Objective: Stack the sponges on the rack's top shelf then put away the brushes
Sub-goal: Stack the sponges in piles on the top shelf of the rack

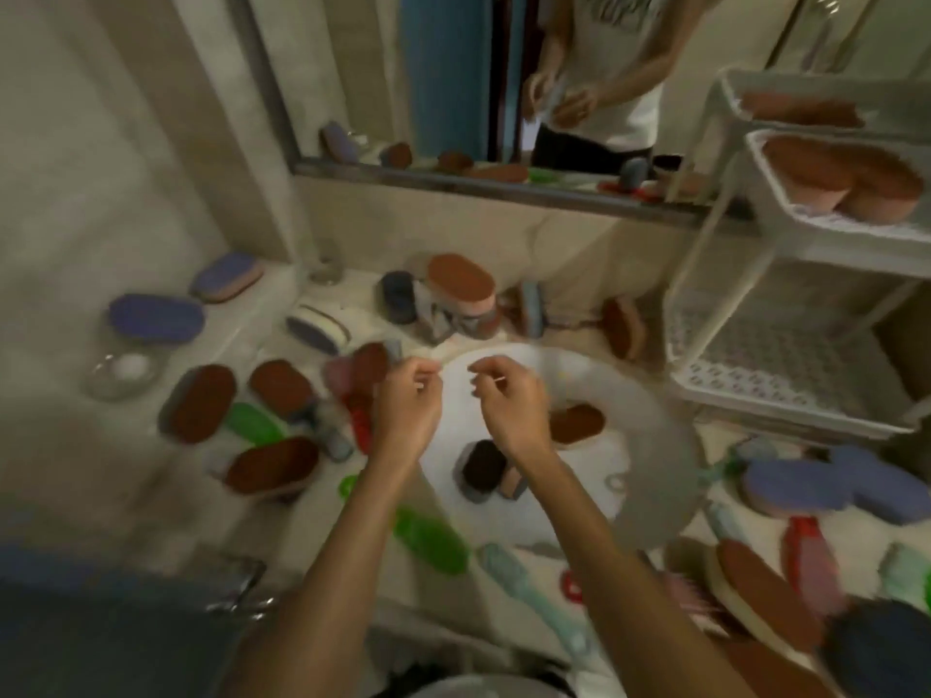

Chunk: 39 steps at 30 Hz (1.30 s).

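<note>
Left hand (pixel 410 398), right hand (pixel 509 403) apart over sink (pixel 665 460), curled, hold unclear; brown sponge (pixel 577 423) likely light, squashy: grip long sides.

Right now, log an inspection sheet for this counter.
Surface: pale counter around a white basin.
Job's things: brown sponges on top shelf of the rack; purple sponge, green brush and teal brush on counter; dark sponge in basin.
Clutter: glass dish at left.
Hands: left hand and right hand over basin, fingers curled; grip blurred.
Cables: nothing seen.
Surroundings: mirror behind counter.
</note>
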Each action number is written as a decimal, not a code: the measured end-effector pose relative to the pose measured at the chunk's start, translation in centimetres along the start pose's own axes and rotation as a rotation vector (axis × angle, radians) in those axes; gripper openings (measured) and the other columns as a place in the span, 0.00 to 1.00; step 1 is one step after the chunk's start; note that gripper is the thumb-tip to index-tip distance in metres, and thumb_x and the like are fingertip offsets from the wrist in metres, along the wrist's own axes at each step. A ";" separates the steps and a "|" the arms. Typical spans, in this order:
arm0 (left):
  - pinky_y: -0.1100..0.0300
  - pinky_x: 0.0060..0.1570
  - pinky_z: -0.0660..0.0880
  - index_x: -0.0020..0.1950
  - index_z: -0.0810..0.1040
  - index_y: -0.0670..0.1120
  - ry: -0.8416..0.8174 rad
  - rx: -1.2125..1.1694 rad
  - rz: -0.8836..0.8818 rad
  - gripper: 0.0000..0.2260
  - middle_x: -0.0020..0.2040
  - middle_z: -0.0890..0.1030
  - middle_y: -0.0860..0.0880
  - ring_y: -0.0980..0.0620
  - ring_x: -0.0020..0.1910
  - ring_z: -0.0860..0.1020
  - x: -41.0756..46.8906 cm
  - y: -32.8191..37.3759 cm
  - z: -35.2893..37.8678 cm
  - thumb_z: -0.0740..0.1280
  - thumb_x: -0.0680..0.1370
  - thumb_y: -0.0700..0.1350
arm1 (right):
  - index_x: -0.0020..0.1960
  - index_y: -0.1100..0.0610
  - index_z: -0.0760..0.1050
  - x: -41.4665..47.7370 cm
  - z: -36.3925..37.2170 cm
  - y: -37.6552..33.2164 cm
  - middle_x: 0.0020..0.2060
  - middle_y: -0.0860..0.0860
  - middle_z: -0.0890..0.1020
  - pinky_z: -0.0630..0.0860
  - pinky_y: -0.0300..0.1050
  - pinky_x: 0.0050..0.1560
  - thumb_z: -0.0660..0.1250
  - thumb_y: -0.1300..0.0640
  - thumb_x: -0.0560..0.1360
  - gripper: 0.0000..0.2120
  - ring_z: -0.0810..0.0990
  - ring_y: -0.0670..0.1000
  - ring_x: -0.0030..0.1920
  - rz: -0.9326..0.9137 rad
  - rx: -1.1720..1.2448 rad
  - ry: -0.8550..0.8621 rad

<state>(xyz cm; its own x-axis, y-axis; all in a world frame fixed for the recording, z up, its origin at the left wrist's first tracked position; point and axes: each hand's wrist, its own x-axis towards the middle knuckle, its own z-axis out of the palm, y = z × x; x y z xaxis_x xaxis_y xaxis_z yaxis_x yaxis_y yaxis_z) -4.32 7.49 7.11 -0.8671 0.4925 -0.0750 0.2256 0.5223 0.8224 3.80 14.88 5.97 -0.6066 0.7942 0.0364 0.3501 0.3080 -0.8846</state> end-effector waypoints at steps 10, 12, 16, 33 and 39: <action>0.53 0.60 0.70 0.61 0.75 0.39 0.006 0.280 -0.154 0.15 0.60 0.78 0.40 0.42 0.61 0.75 1.1 -16.4 -7.2 0.66 0.76 0.43 | 0.59 0.61 0.76 -4.7 12.5 1.3 0.56 0.58 0.80 0.72 0.42 0.53 0.62 0.57 0.76 0.14 0.78 0.57 0.56 0.146 -0.269 -0.510; 0.52 0.66 0.66 0.69 0.67 0.40 -0.123 0.412 -0.103 0.24 0.68 0.71 0.40 0.43 0.68 0.69 2.7 -18.0 -8.3 0.67 0.76 0.46 | 0.58 0.60 0.76 -4.7 13.7 0.9 0.55 0.58 0.80 0.72 0.42 0.52 0.65 0.54 0.75 0.14 0.78 0.57 0.55 0.160 -0.273 -0.533; 0.49 0.71 0.59 0.76 0.53 0.44 -0.379 0.763 0.011 0.37 0.75 0.58 0.43 0.45 0.75 0.57 5.9 -19.9 -9.8 0.68 0.74 0.53 | 0.62 0.59 0.72 -3.8 15.0 0.6 0.57 0.58 0.79 0.72 0.42 0.53 0.65 0.56 0.74 0.17 0.78 0.57 0.56 0.209 -0.324 -0.540; 0.54 0.53 0.69 0.71 0.52 0.43 -0.110 0.181 -0.276 0.44 0.66 0.68 0.41 0.42 0.63 0.71 9.8 -12.4 -10.5 0.72 0.67 0.61 | 0.60 0.60 0.71 4.5 16.2 0.5 0.55 0.56 0.78 0.76 0.46 0.50 0.64 0.56 0.76 0.15 0.76 0.52 0.49 0.481 -0.048 -0.219; 0.51 0.58 0.72 0.72 0.57 0.43 -0.122 -0.060 -0.345 0.39 0.67 0.70 0.42 0.41 0.64 0.73 12.4 -12.5 -9.9 0.73 0.69 0.56 | 0.67 0.60 0.64 8.7 17.3 1.2 0.62 0.57 0.71 0.72 0.41 0.44 0.67 0.52 0.74 0.26 0.76 0.55 0.57 0.471 -0.235 -0.270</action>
<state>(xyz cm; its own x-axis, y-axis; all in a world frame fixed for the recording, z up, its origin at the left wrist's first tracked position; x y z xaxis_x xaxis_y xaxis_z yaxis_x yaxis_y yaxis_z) -22.31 0.19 1.53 -0.8275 0.3757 -0.4172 -0.1001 0.6324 0.7681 -13.41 13.13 -2.77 -0.4969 0.7219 -0.4817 0.7558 0.0872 -0.6490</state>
